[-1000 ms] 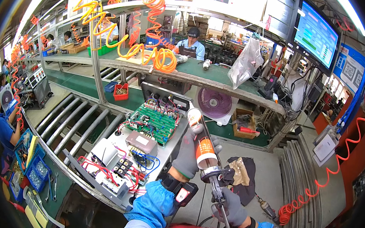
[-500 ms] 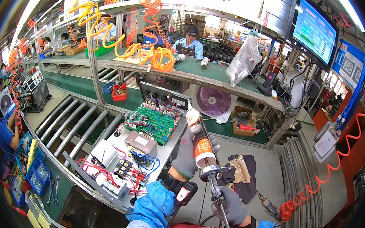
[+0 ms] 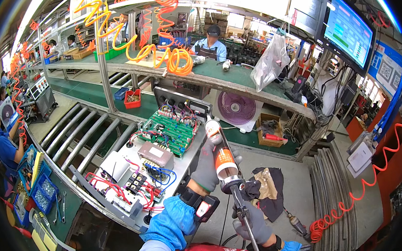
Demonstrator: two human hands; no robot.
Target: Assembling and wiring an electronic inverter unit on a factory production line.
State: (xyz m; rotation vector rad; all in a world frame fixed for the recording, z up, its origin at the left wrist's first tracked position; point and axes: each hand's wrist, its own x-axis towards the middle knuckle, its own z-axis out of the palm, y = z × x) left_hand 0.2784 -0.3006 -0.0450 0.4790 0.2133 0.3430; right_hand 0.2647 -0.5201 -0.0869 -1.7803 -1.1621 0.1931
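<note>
A caulking gun (image 3: 233, 184) loaded with an orange and white sealant tube (image 3: 224, 160) is held upright at a slant in front of me, its nozzle pointing away. My left hand (image 3: 205, 166), in a grey glove, wraps around the tube and its frame. Lower down, my right hand (image 3: 255, 225), also gloved, grips the gun near its handle and rod; the trigger is hidden. To the left of the tube lies an opened electrical unit with a green circuit board (image 3: 172, 134), a brown boxed transformer (image 3: 156, 155) and red and blue wires (image 3: 166, 178).
The unit rests beside a roller conveyor (image 3: 83, 138). A red bin (image 3: 132, 98) and a purple fan (image 3: 236, 108) stand beyond. At left are blue bins of small parts (image 3: 44, 194) and a co-worker (image 3: 6, 146). A monitor (image 3: 347, 29) hangs at right above a coiled red hose (image 3: 326, 224).
The sealant tube has slid slightly down in the gun frame, or the gun has shifted a little. Both hands keep their grip, and my head view has moved slightly.
</note>
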